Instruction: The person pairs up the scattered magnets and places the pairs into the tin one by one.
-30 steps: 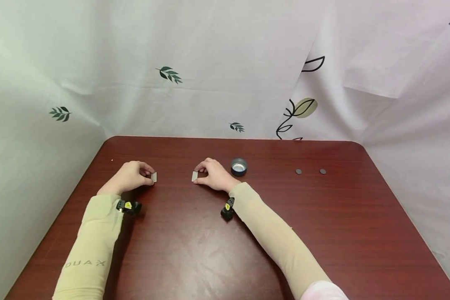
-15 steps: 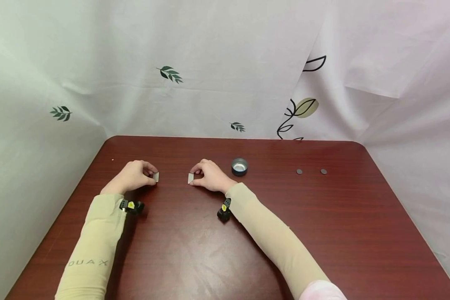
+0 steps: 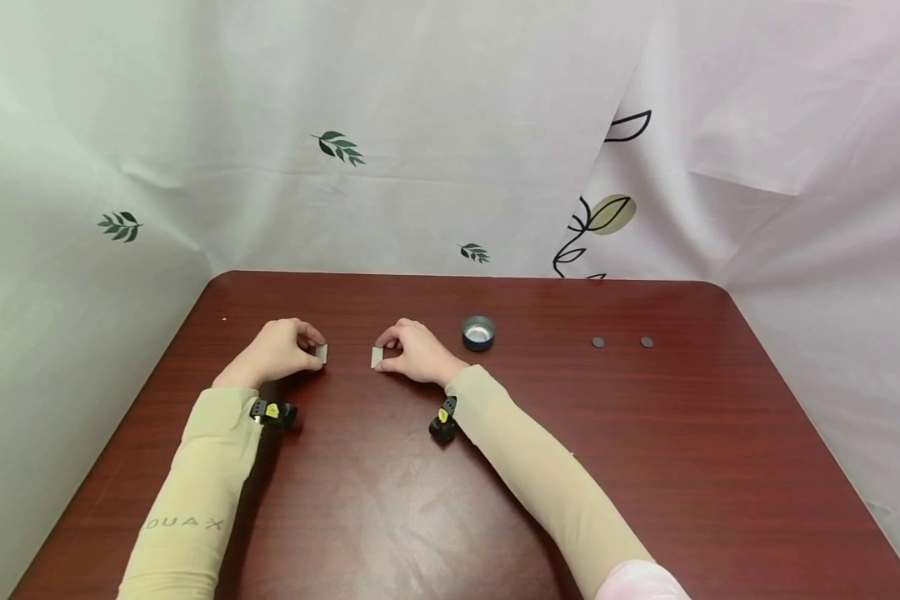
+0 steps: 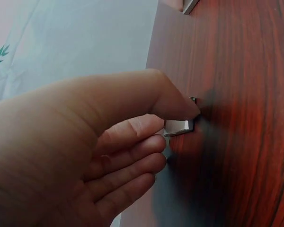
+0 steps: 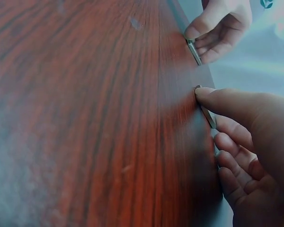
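Observation:
At the left of the table, my left hand (image 3: pixel 273 352) pinches a small, flat, silvery-grey rectangular block (image 3: pixel 322 354) between thumb and fingers. In the left wrist view the shiny face of this block (image 4: pixel 176 127) shows beneath the thumb, close over the wood. My right hand (image 3: pixel 422 353) pinches a similar grey rectangular block (image 3: pixel 377 357) by its ends. The right wrist view has this block (image 5: pixel 207 115) on edge, at or just above the tabletop; I cannot tell if it touches. The two blocks face each other, a short gap apart.
Right of my right hand stands a small round dark cup or lid (image 3: pixel 478 344) with a silvery inside. Farther right, two dark grey discs (image 3: pixel 597 342) lie flat on the brown wooden table (image 3: pixel 540 417). A white leaf-patterned cloth (image 3: pixel 420 125) hangs behind the table.
Both hands have moved toward each other with their blocks, the left one rightward and the right one leftward. The gap between the blocks has narrowed. The cup and discs stay put.

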{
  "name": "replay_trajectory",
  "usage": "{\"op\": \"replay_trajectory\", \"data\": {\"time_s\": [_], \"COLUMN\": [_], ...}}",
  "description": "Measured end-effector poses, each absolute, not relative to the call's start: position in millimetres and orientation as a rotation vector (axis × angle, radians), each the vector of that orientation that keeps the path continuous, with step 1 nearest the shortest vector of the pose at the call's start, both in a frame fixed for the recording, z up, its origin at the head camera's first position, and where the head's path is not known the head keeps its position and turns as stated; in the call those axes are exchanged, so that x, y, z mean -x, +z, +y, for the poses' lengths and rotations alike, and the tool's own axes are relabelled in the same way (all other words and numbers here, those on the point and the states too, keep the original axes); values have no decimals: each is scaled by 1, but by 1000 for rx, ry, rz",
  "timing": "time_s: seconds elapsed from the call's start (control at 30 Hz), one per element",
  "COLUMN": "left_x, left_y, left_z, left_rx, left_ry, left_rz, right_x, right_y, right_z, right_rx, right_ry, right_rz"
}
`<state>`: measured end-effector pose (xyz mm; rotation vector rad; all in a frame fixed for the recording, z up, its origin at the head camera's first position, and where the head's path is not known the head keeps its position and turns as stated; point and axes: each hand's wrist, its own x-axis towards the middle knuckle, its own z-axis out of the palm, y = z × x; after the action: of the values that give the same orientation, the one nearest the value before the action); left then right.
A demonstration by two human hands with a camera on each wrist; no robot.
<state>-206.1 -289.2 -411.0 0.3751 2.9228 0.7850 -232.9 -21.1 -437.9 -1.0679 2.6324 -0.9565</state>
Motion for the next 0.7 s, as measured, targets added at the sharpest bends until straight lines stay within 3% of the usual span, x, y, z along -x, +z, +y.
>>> {"op": "replay_trajectory", "data": {"time_s": [0.7], "left_x": [208], "left_y": [-407], "left_z": [-273], "left_rx": [-410], "left_ry": [751], "left_rz": [2897], "right_x": [235], "right_y": [-434], "right_z": [-30], "right_rx": [1045], "right_ry": [-913], "right_rz": [2642]}}
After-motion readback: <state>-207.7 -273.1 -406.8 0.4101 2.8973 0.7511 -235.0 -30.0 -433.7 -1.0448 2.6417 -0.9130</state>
